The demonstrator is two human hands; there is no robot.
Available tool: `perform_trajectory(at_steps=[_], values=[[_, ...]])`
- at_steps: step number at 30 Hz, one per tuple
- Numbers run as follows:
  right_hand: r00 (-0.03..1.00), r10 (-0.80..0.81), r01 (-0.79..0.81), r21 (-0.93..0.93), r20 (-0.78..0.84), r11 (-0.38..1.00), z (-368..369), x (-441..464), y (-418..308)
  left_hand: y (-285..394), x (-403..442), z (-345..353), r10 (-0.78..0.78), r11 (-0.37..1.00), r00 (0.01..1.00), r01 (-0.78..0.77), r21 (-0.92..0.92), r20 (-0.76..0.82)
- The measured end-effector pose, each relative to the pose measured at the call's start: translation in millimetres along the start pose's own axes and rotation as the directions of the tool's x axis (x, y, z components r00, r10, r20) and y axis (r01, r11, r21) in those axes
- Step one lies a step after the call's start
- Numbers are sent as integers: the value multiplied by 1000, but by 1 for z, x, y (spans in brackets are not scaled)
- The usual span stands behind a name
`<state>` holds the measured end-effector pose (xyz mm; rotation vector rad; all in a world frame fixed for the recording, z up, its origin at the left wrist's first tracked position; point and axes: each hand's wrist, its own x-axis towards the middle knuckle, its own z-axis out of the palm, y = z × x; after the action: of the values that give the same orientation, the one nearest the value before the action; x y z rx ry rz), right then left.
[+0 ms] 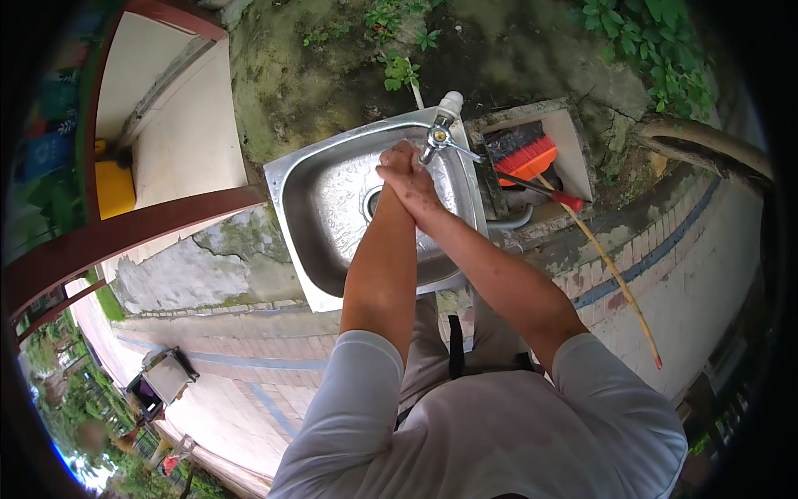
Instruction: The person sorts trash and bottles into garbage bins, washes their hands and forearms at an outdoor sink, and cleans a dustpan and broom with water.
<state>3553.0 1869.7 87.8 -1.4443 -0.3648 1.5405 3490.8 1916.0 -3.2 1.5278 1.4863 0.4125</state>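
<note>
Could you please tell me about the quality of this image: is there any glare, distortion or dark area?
Head view: strong wide-angle distortion, with the blue-grey paving stripe bowed at right; head view: dark rounded corners; head view: bright reflections in the steel sink, and washed-out sky at lower left; head view: the hands look fairly clear, though finger details are small.

No readable text (pale marks (66,127) on blue panel (43,143), perhaps lettering).
</note>
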Motion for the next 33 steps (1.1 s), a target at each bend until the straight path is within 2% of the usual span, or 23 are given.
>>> perform_trajectory(at_steps=[1, 3, 4, 5, 7, 9, 10, 11, 12, 14, 15, 16, 17, 18, 19, 20, 23, 24, 26, 27, 29, 31, 33], values=[[998, -13, 13, -3, 60, 1000, 3, -24, -8, 8, 14, -1, -138, 982, 990, 142, -126, 39], [970, 205, -213, 48, 134, 976, 12, -88, -55, 14, 45, 1, -406, 836, 907, 419, -354, 115], [965, 190, -200, 43, 180, 979, 10, -107, -52, 11, 53, 6, -539, 407, 791, 545, -733, 290], [959, 195, -204, 21, 206, 979, 12, -127, -53, 10, 57, 6, -496, 398, 814, 521, -755, 301], [944, 180, -230, 160, 278, 960, 8, -153, -49, 3, 63, 8, -408, 375, 856, 474, -797, 317], [943, 158, -245, 291, 293, 925, 7, -149, -43, -17, 70, 20, -387, 2, 764, 561, -828, 517], [911, 317, -386, 268, 265, 883, 2, -130, -42, -26, 75, 26, -343, -187, 720, 577, -795, 603], [852, 463, -516, 238, 246, 823, -3, -101, -49, -19, 69, 28, -444, -169, 726, 507, -845, 525], [905, 396, -421, 190, 159, 887, -13, -55, -16, -19, 61, 30, -431, -148, 773, 448, -882, 466], [964, 242, -239, -44, 109, 970, -28, 26, 1, -11, 31, 44, -186, -141, 936, 274, -951, 298], [960, 227, -221, -50, 164, 974, -44, 54, 9, -8, 14, 55, -87, -149, 979, 171, -974, 185], [944, 239, -237, -35, 229, 971, -52, 81, 18, -8, -1, 65, -78, -54, 996, 38, -998, 42], [918, 268, -280, -3, 293, 960, -57, 106, 26, -3, -18, 69, -80, 655, 937, -208, -726, -341], [889, 306, -337, 34, 341, 941, -55, 123, 33, -54, 15, 121, -101, 954, 879, -48, -297, -466], [857, 351, -397, 51, 377, 916, -54, 140, 45, -12, -26, 83, -99, 955, 831, -75, -287, -548], [828, 391, -451, 62, 403, 891, -51, 147, 53, -29, -21, 101, -126, 878, 653, -277, -390, -747], [699, 386, -564, 131, 602, 816, -50, 138, 56, 23, -73, 40, -347, 803, 522, -263, -534, -779], [695, 325, -539, 164, 642, 826, -54, 135, 55, 33, -72, 33, -407, 772, 472, -279, -571, -782], [671, 189, -497, 245, 717, 833, -51, 141, 53, 26, -66, 21, -432, 767, 462, -263, -585, -775], [586, 104, -494, 252, 804, 832, -41, 133, 44, 18, -58, 25, -411, 787, 508, -222, -575, -757], [392, -82, -491, 284, 916, 823, -28, 112, 20, -4, -32, 62, -206, 585, 502, -625, -517, -840], [372, -96, -533, 297, 923, 792, -30, 118, 15, 33, -50, 40, -291, 694, 539, -450, -562, -791], [405, -81, -547, 312, 911, 777, -29, 131, 12, 62, -70, 31, -323, 657, 581, -431, -619, -747]])
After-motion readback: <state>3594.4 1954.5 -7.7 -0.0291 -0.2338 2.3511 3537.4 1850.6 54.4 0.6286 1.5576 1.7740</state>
